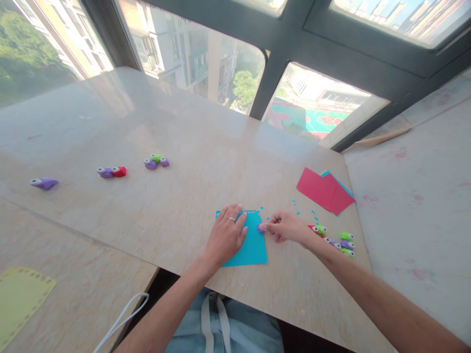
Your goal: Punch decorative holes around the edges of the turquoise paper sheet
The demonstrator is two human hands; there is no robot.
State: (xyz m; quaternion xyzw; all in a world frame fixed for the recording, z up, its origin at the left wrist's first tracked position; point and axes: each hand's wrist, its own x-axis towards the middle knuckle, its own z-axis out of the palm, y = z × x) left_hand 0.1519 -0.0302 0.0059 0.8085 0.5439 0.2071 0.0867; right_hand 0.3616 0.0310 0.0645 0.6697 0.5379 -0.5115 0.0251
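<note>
A blue sheet of paper (pixel 253 247) lies on the table, with a row of punched holes along its far edge. My left hand (pixel 227 233), a ring on one finger, rests flat over the sheet's left part. At the right edge of the paper, my right hand (pixel 282 226) pinches a small purple craft punch (pixel 260 228). Most of that punch is hidden by the fingers. Small blue paper bits (pixel 296 208) are scattered beyond and beside the right hand.
Several coloured punches (pixel 346 244) stand right of my right forearm. Others, purple, red and green (pixel 156 161), sit at the left. Red and blue sheets (pixel 324 190) lie at the back right. A yellow sheet with punched edges (pixel 27 304) and a white cable (pixel 123 318) are front left.
</note>
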